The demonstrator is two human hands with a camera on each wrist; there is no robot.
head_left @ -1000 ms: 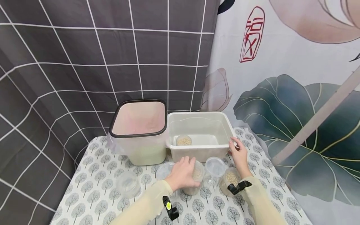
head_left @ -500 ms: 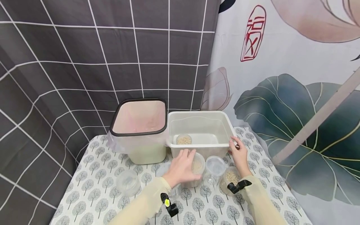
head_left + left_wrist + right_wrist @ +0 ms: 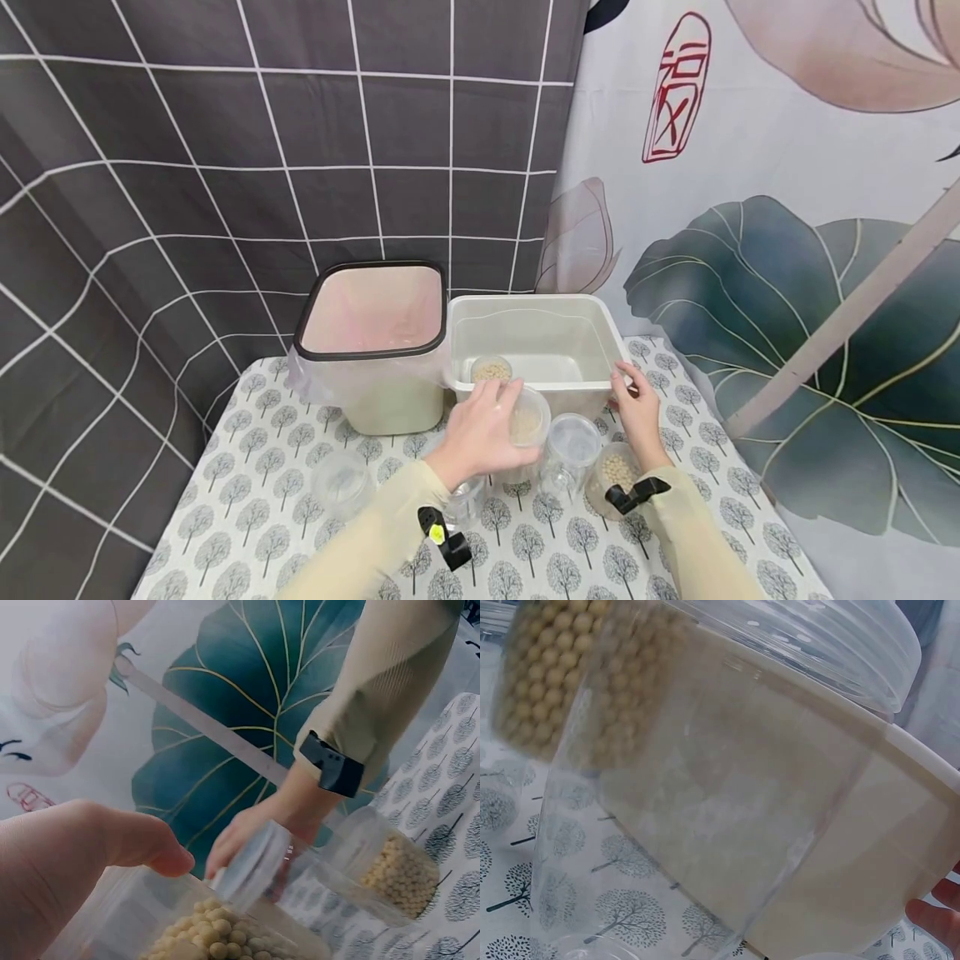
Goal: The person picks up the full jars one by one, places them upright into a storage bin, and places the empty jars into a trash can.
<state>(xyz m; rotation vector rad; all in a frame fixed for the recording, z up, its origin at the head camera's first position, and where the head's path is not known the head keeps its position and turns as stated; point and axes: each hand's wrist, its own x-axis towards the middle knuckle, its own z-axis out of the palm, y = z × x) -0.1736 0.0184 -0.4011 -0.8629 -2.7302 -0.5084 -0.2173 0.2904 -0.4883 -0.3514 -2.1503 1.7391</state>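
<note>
My left hand (image 3: pixel 480 429) grips a clear plastic jar of round beige beans (image 3: pixel 527 421), fingers over its far side and thumb on the near side. It is raised in front of the white bin (image 3: pixel 480 392), and the beans (image 3: pixel 214 930) show through its wall in the left wrist view. Inside the bin, at the left, sits another bean-filled jar (image 3: pixel 492 369). My right hand (image 3: pixel 637 408) holds the bin's right front corner, its fingertips (image 3: pixel 930 911) against the edge. Just below that wrist stands a third bean jar (image 3: pixel 617 475).
Left of the bin stands a pale green trash can (image 3: pixel 393 408) with a black rim and a pink liner. An upturned-looking clear container (image 3: pixel 573 442) stands between the hands, another (image 3: pixel 341 487) lies at the left. Tree-print cloth (image 3: pixel 525 550) covers the table.
My left hand has lifted the bean jar up and away from me, toward the bin's front wall. The right hand has stayed at the bin's corner.
</note>
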